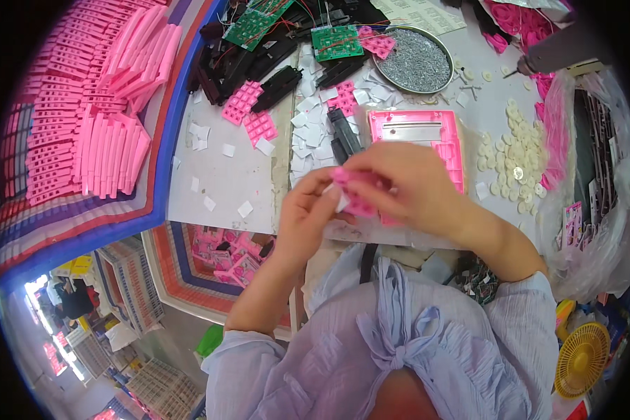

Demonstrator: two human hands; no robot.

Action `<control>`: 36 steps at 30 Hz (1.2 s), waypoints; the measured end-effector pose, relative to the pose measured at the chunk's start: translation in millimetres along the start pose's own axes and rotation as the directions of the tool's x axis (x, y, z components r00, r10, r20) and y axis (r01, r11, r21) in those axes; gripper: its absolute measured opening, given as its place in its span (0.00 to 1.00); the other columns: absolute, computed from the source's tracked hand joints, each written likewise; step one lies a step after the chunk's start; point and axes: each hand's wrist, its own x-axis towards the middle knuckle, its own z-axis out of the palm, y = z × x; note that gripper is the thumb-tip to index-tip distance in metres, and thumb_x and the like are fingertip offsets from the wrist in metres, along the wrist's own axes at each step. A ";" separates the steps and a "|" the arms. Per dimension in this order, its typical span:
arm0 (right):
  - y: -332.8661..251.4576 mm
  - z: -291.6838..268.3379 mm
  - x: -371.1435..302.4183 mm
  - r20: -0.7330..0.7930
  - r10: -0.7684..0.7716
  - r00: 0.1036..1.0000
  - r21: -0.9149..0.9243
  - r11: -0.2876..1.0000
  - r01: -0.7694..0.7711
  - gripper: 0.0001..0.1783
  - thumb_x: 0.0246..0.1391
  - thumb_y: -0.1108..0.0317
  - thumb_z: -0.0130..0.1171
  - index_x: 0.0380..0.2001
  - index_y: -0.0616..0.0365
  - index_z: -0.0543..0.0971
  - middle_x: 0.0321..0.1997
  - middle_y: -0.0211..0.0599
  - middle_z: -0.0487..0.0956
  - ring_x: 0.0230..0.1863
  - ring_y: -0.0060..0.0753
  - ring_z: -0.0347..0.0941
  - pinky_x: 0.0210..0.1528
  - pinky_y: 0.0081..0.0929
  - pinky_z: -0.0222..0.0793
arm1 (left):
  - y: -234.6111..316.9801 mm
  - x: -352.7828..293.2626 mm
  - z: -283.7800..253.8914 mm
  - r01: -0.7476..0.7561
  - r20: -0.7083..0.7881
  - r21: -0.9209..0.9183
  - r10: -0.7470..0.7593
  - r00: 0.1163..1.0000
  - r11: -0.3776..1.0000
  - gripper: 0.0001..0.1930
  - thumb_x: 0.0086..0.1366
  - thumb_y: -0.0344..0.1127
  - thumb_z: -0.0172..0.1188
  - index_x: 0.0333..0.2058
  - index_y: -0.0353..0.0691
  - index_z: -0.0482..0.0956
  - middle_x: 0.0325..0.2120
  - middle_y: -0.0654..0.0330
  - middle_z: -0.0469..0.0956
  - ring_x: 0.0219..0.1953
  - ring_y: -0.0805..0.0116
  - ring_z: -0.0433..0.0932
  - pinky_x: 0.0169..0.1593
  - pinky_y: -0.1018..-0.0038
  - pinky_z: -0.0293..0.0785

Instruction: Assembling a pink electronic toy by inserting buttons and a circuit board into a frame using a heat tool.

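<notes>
Both my hands meet over the near edge of the work table. Between them is a pink rubber keypad point(359, 204), partly covered by fingers. My left hand point(306, 208) pinches its left side, where a small white square point(342, 201) shows near the thumb. My right hand point(414, 183) is closed on the pad from the other side, fingers bent over it. Behind my right hand lies a pink plastic housing point(455, 150) with a metal strip. A black plastic part point(343, 136) lies just beyond the hands.
Far off are green circuit boards point(337, 43) with wires, black parts point(276, 89), pink keypads point(242, 103) and a round tray of screws point(407, 78). White squares point(315, 133) are scattered about. Cream discs point(516, 157) and an electric screwdriver point(549, 54) are right; stacked pink housings point(108, 157) left.
</notes>
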 end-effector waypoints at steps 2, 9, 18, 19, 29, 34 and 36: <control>2.3 -12.2 -0.4 -0.143 0.082 0.986 0.054 0.996 -0.075 0.09 0.53 0.68 0.64 0.37 0.59 0.80 0.28 0.36 0.79 0.25 0.29 0.75 0.28 0.25 0.70 | 3.3 -1.1 -8.0 0.016 -0.084 0.092 -0.008 0.996 0.996 0.13 0.66 0.21 0.46 0.46 0.30 0.74 0.35 0.57 0.79 0.34 0.71 0.80 0.38 0.77 0.78; 23.1 -57.6 -19.4 0.155 0.241 0.958 0.082 0.963 -0.255 0.08 0.53 0.73 0.62 0.38 0.62 0.80 0.31 0.31 0.80 0.27 0.18 0.73 0.28 0.18 0.67 | 16.1 9.3 -50.8 -0.222 -0.065 0.879 0.567 0.821 0.422 0.18 0.57 0.22 0.53 0.48 0.35 0.75 0.44 0.51 0.74 0.45 0.61 0.75 0.44 0.69 0.72; 59.1 -31.2 -19.6 0.057 0.068 0.996 -0.264 0.963 -0.050 0.10 0.52 0.65 0.64 0.33 0.57 0.76 0.29 0.38 0.79 0.31 0.43 0.77 0.33 0.34 0.72 | 20.6 8.4 -39.0 -0.200 0.019 0.938 0.536 0.844 0.281 0.19 0.55 0.26 0.61 0.48 0.38 0.76 0.50 0.51 0.71 0.50 0.56 0.71 0.50 0.67 0.69; 54.7 -30.4 -20.9 0.026 0.073 0.997 -0.302 0.951 -0.062 0.10 0.52 0.65 0.64 0.33 0.57 0.76 0.29 0.38 0.78 0.31 0.43 0.77 0.33 0.35 0.72 | 20.5 7.6 -39.7 -0.186 -0.005 0.935 0.532 0.846 0.303 0.18 0.56 0.26 0.60 0.47 0.38 0.77 0.51 0.52 0.71 0.50 0.58 0.72 0.48 0.69 0.69; 61.8 -17.8 -19.5 0.019 0.084 0.996 -0.205 0.976 -0.078 0.09 0.51 0.69 0.66 0.32 0.59 0.76 0.31 0.38 0.76 0.30 0.37 0.76 0.31 0.31 0.72 | 20.6 12.0 -42.3 -0.202 -0.008 0.923 0.541 0.841 0.328 0.14 0.59 0.27 0.60 0.45 0.39 0.79 0.50 0.54 0.74 0.49 0.64 0.73 0.43 0.73 0.69; 59.1 -22.3 -18.4 0.043 -0.020 0.999 -0.386 0.922 0.035 0.11 0.51 0.67 0.65 0.35 0.59 0.77 0.34 0.38 0.76 0.31 0.39 0.77 0.33 0.32 0.74 | 20.9 11.4 -44.5 -0.207 -0.002 0.923 0.540 0.842 0.325 0.14 0.59 0.26 0.59 0.45 0.38 0.79 0.50 0.54 0.74 0.48 0.65 0.73 0.41 0.75 0.70; 55.1 -26.4 -19.6 0.025 -0.030 0.999 -0.406 0.913 0.037 0.15 0.50 0.65 0.66 0.40 0.58 0.77 0.40 0.40 0.77 0.37 0.42 0.77 0.37 0.33 0.74 | 19.8 10.8 -46.6 -0.214 0.004 0.920 0.537 0.843 0.328 0.13 0.59 0.26 0.59 0.44 0.38 0.79 0.50 0.55 0.74 0.48 0.66 0.73 0.41 0.76 0.70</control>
